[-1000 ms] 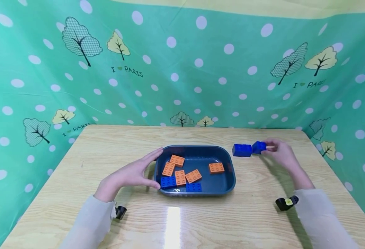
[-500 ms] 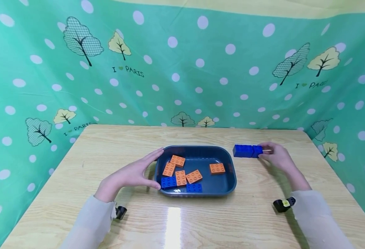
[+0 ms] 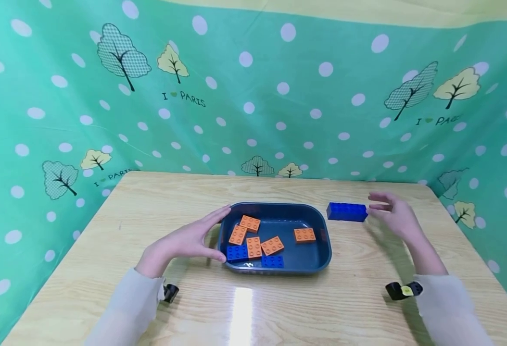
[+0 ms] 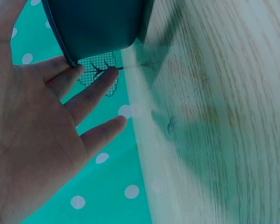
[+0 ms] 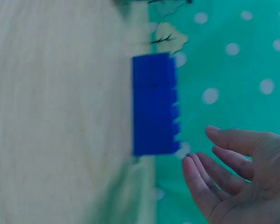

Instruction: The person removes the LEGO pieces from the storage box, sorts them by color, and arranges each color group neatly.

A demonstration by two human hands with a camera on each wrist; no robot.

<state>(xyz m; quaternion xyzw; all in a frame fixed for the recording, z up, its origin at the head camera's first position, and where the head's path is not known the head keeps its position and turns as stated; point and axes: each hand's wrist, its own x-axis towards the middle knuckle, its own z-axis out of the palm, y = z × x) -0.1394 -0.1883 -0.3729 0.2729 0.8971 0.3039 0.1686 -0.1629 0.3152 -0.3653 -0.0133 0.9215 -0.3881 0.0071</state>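
My left hand (image 3: 184, 242) rests at the left end of a dark blue tray (image 3: 275, 271), fingers and thumb spread along its rim. In the left wrist view, fingertips touch the tray's wall (image 4: 98, 28) while the other fingers extend free. A row of blue toy building bricks (image 3: 346, 212) stands on the table to the right of the tray, studs up. Just right of that row is my right hand (image 3: 398, 216), fingers relaxed and holding nothing. The right wrist view shows a gap between its fingertips and the blue bricks (image 5: 154, 105).
Inside the tray lie several orange bricks (image 3: 272, 245) and two blue bricks (image 3: 237, 253). The wooden table (image 3: 314, 307) meets a green patterned curtain (image 3: 219, 96) at its back edge. Each wrist carries a small black camera (image 3: 402, 290).
My right hand brought a blue brick left against the other blue one, then let go and drew slightly back to the right. My left hand stays at the tray.
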